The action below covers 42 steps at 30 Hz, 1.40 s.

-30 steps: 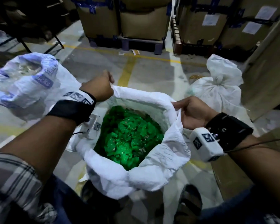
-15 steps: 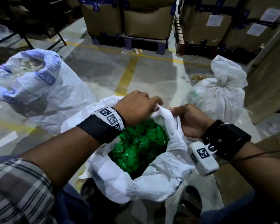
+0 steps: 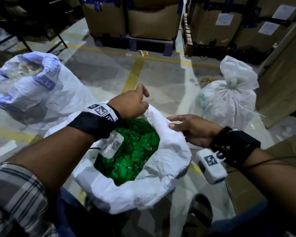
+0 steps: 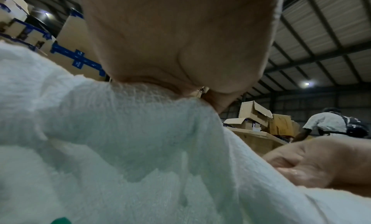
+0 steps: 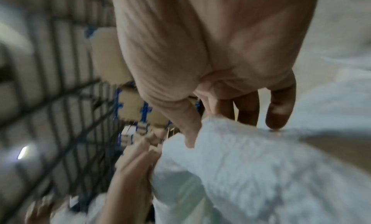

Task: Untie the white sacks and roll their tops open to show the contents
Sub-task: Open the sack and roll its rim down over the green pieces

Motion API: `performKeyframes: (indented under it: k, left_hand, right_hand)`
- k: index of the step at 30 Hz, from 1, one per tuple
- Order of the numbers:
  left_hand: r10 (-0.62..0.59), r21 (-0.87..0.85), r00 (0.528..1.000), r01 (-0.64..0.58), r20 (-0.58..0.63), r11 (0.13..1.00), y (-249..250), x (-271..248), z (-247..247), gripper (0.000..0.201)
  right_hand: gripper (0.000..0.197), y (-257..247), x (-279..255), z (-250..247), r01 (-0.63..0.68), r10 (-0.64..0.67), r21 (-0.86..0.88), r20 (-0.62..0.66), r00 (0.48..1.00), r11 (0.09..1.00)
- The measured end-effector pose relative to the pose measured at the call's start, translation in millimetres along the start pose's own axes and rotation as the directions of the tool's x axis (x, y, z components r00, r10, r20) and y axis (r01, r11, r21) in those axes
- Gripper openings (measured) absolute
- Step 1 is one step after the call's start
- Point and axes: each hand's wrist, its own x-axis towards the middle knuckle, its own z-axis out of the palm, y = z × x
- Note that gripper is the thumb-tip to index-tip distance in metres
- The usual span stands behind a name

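An open white sack (image 3: 169, 151) stands on the floor in front of me, its top rolled into a thick rim around bright green packets (image 3: 135, 154). My left hand (image 3: 133, 106) grips the far edge of the rim with curled fingers; in the left wrist view the palm (image 4: 180, 44) lies over the white fabric (image 4: 120, 148) and hides the fingertips. My right hand (image 3: 191, 129) holds the right side of the rim, thumb on the inside and fingers outside, as the right wrist view (image 5: 220, 52) shows. A tied white sack (image 3: 229, 100) sits at the right.
A second opened sack with blue print (image 3: 32, 86) stands at the left. Taped cardboard boxes on pallets (image 3: 152, 19) line the back, and a brown carton (image 3: 263, 177) is close at the right. My sandalled foot (image 3: 198, 216) is beside the sack. Another person (image 4: 329, 124) works far off.
My left hand moved from over the sack's mouth to the far rim, and the mouth widened, showing more green packets. My right hand stayed on the right rim, its fingers now straighter.
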Motion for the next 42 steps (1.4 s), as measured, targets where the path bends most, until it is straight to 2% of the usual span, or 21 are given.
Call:
performKeyframes:
  k: [2,4,6,9,12,14,17,19,20,22,23,24,25,26,27,29,31,34,36,39,42]
  left_hand:
    - [-0.037,-0.035,0.999,0.038,0.024,0.999,-8.3,1.2,-7.8,0.026]
    - [-0.061,-0.045,0.996,0.064,0.061,0.997,-14.3,1.5,-13.0,0.02]
    - [-0.023,0.03,0.997,0.021,0.078,0.999,-15.8,1.4,-12.5,0.017]
    - [0.177,0.23,0.984,-0.171,-0.003,0.958,-14.9,-0.9,-5.5,0.019]
    - [0.429,0.412,0.903,-0.391,0.002,0.823,-14.1,-8.0,2.1,0.036]
    - [0.495,0.432,0.867,-0.468,0.055,0.771,-8.5,-9.8,7.5,0.043]
    - [0.457,0.366,0.889,-0.437,0.035,0.822,-1.3,-7.8,17.8,0.031]
    - [0.366,0.35,0.93,-0.344,0.001,0.871,-1.3,-6.0,22.1,0.027]
    - [0.305,0.318,0.952,-0.287,-0.008,0.904,-2.0,-5.4,22.9,0.026]
    - [0.198,0.235,0.979,-0.182,-0.044,0.955,-4.6,-3.9,20.9,0.026]
    - [0.155,0.199,0.987,-0.141,-0.052,0.97,-6.1,-2.2,19.6,0.027]
    - [0.116,0.16,0.991,-0.105,-0.064,0.982,-7.6,-0.3,17.1,0.027]
    - [0.083,0.12,0.994,-0.073,-0.076,0.99,-8.8,1.4,15.0,0.028]
    - [0.056,0.084,0.995,-0.049,-0.081,0.995,-9.7,2.5,13.3,0.028]
    - [0.039,0.059,0.996,-0.034,-0.076,0.998,-9.7,3.0,12.2,0.028]
    - [0.02,0.03,0.998,-0.019,-0.057,0.999,-7.2,3.5,11.4,0.028]
    - [-0.005,0.018,0.998,0.006,-0.058,1.0,-5.6,3.8,9.9,0.028]
    - [-0.039,0.01,0.998,0.04,-0.051,0.999,-10.5,4.4,2.4,0.028]
    - [-0.059,-0.017,0.998,0.058,-0.021,0.998,-17.0,3.9,-2.5,0.028]
    - [-0.069,-0.067,0.998,0.069,0.003,0.995,-21.0,3.3,-6.0,0.026]
    - [-0.066,-0.066,0.998,0.067,0.022,0.996,-19.0,4.8,-6.6,0.024]
  right_hand:
    - [0.048,-5.9,-3.9,-2.5,-0.058,0.047,0.242,0.052,0.998,0.969]
    - [0.048,-12.1,-8.4,1.1,-0.124,0.081,0.275,0.161,0.984,0.954]
    - [0.046,-13.0,-7.0,9.1,-0.139,0.091,0.239,0.202,0.975,0.961]
    - [0.048,-8.1,0.7,19.4,-0.084,0.067,0.221,0.084,0.994,0.972]
    - [0.042,-1.6,9.7,16.6,0.055,-0.035,0.156,-0.124,0.992,0.986]
    - [0.038,1.9,14.7,13.4,0.148,-0.128,0.095,-0.195,0.973,0.984]
    - [0.027,8.1,20.5,15.1,0.228,-0.251,-0.122,-0.225,0.942,0.966]
    - [0.019,10.2,22.4,15.9,0.232,-0.333,-0.33,-0.295,0.896,0.915]
    - [0.023,9.8,20.9,14.4,0.197,-0.362,-0.446,-0.321,0.875,0.873]
    - [0.058,5.8,11.0,10.7,0.043,-0.362,-0.703,-0.312,0.878,0.71]
    - [0.079,6.0,4.4,9.1,-0.058,-0.306,-0.776,-0.316,0.898,0.628]
    - [0.096,5.4,-2.1,8.5,-0.146,-0.211,-0.774,-0.341,0.916,0.616]
    - [0.101,6.0,-7.0,7.3,-0.192,-0.085,-0.702,-0.34,0.937,0.686]
    - [0.093,9.1,-8.4,5.9,-0.208,0.043,-0.566,-0.291,0.956,0.798]
    - [0.078,12.7,-8.9,5.0,-0.21,0.142,-0.385,-0.197,0.97,0.899]
    - [0.038,18.7,-8.4,6.0,-0.207,0.205,-0.095,-0.025,0.978,0.974]
    - [0.02,20.9,-4.3,7.6,-0.218,0.217,0.036,0.024,0.976,0.975]
    - [0.038,16.3,-2.0,3.2,-0.215,0.216,0.277,0.028,0.976,0.937]
    - [0.049,8.6,-4.0,-3.4,-0.172,0.162,0.375,0.059,0.985,0.911]
    - [0.064,0.4,-3.1,-3.6,-0.156,0.108,0.464,0.13,0.986,0.872]
    - [0.055,4.2,3.1,4.7,-0.162,0.126,0.416,0.112,0.986,0.895]
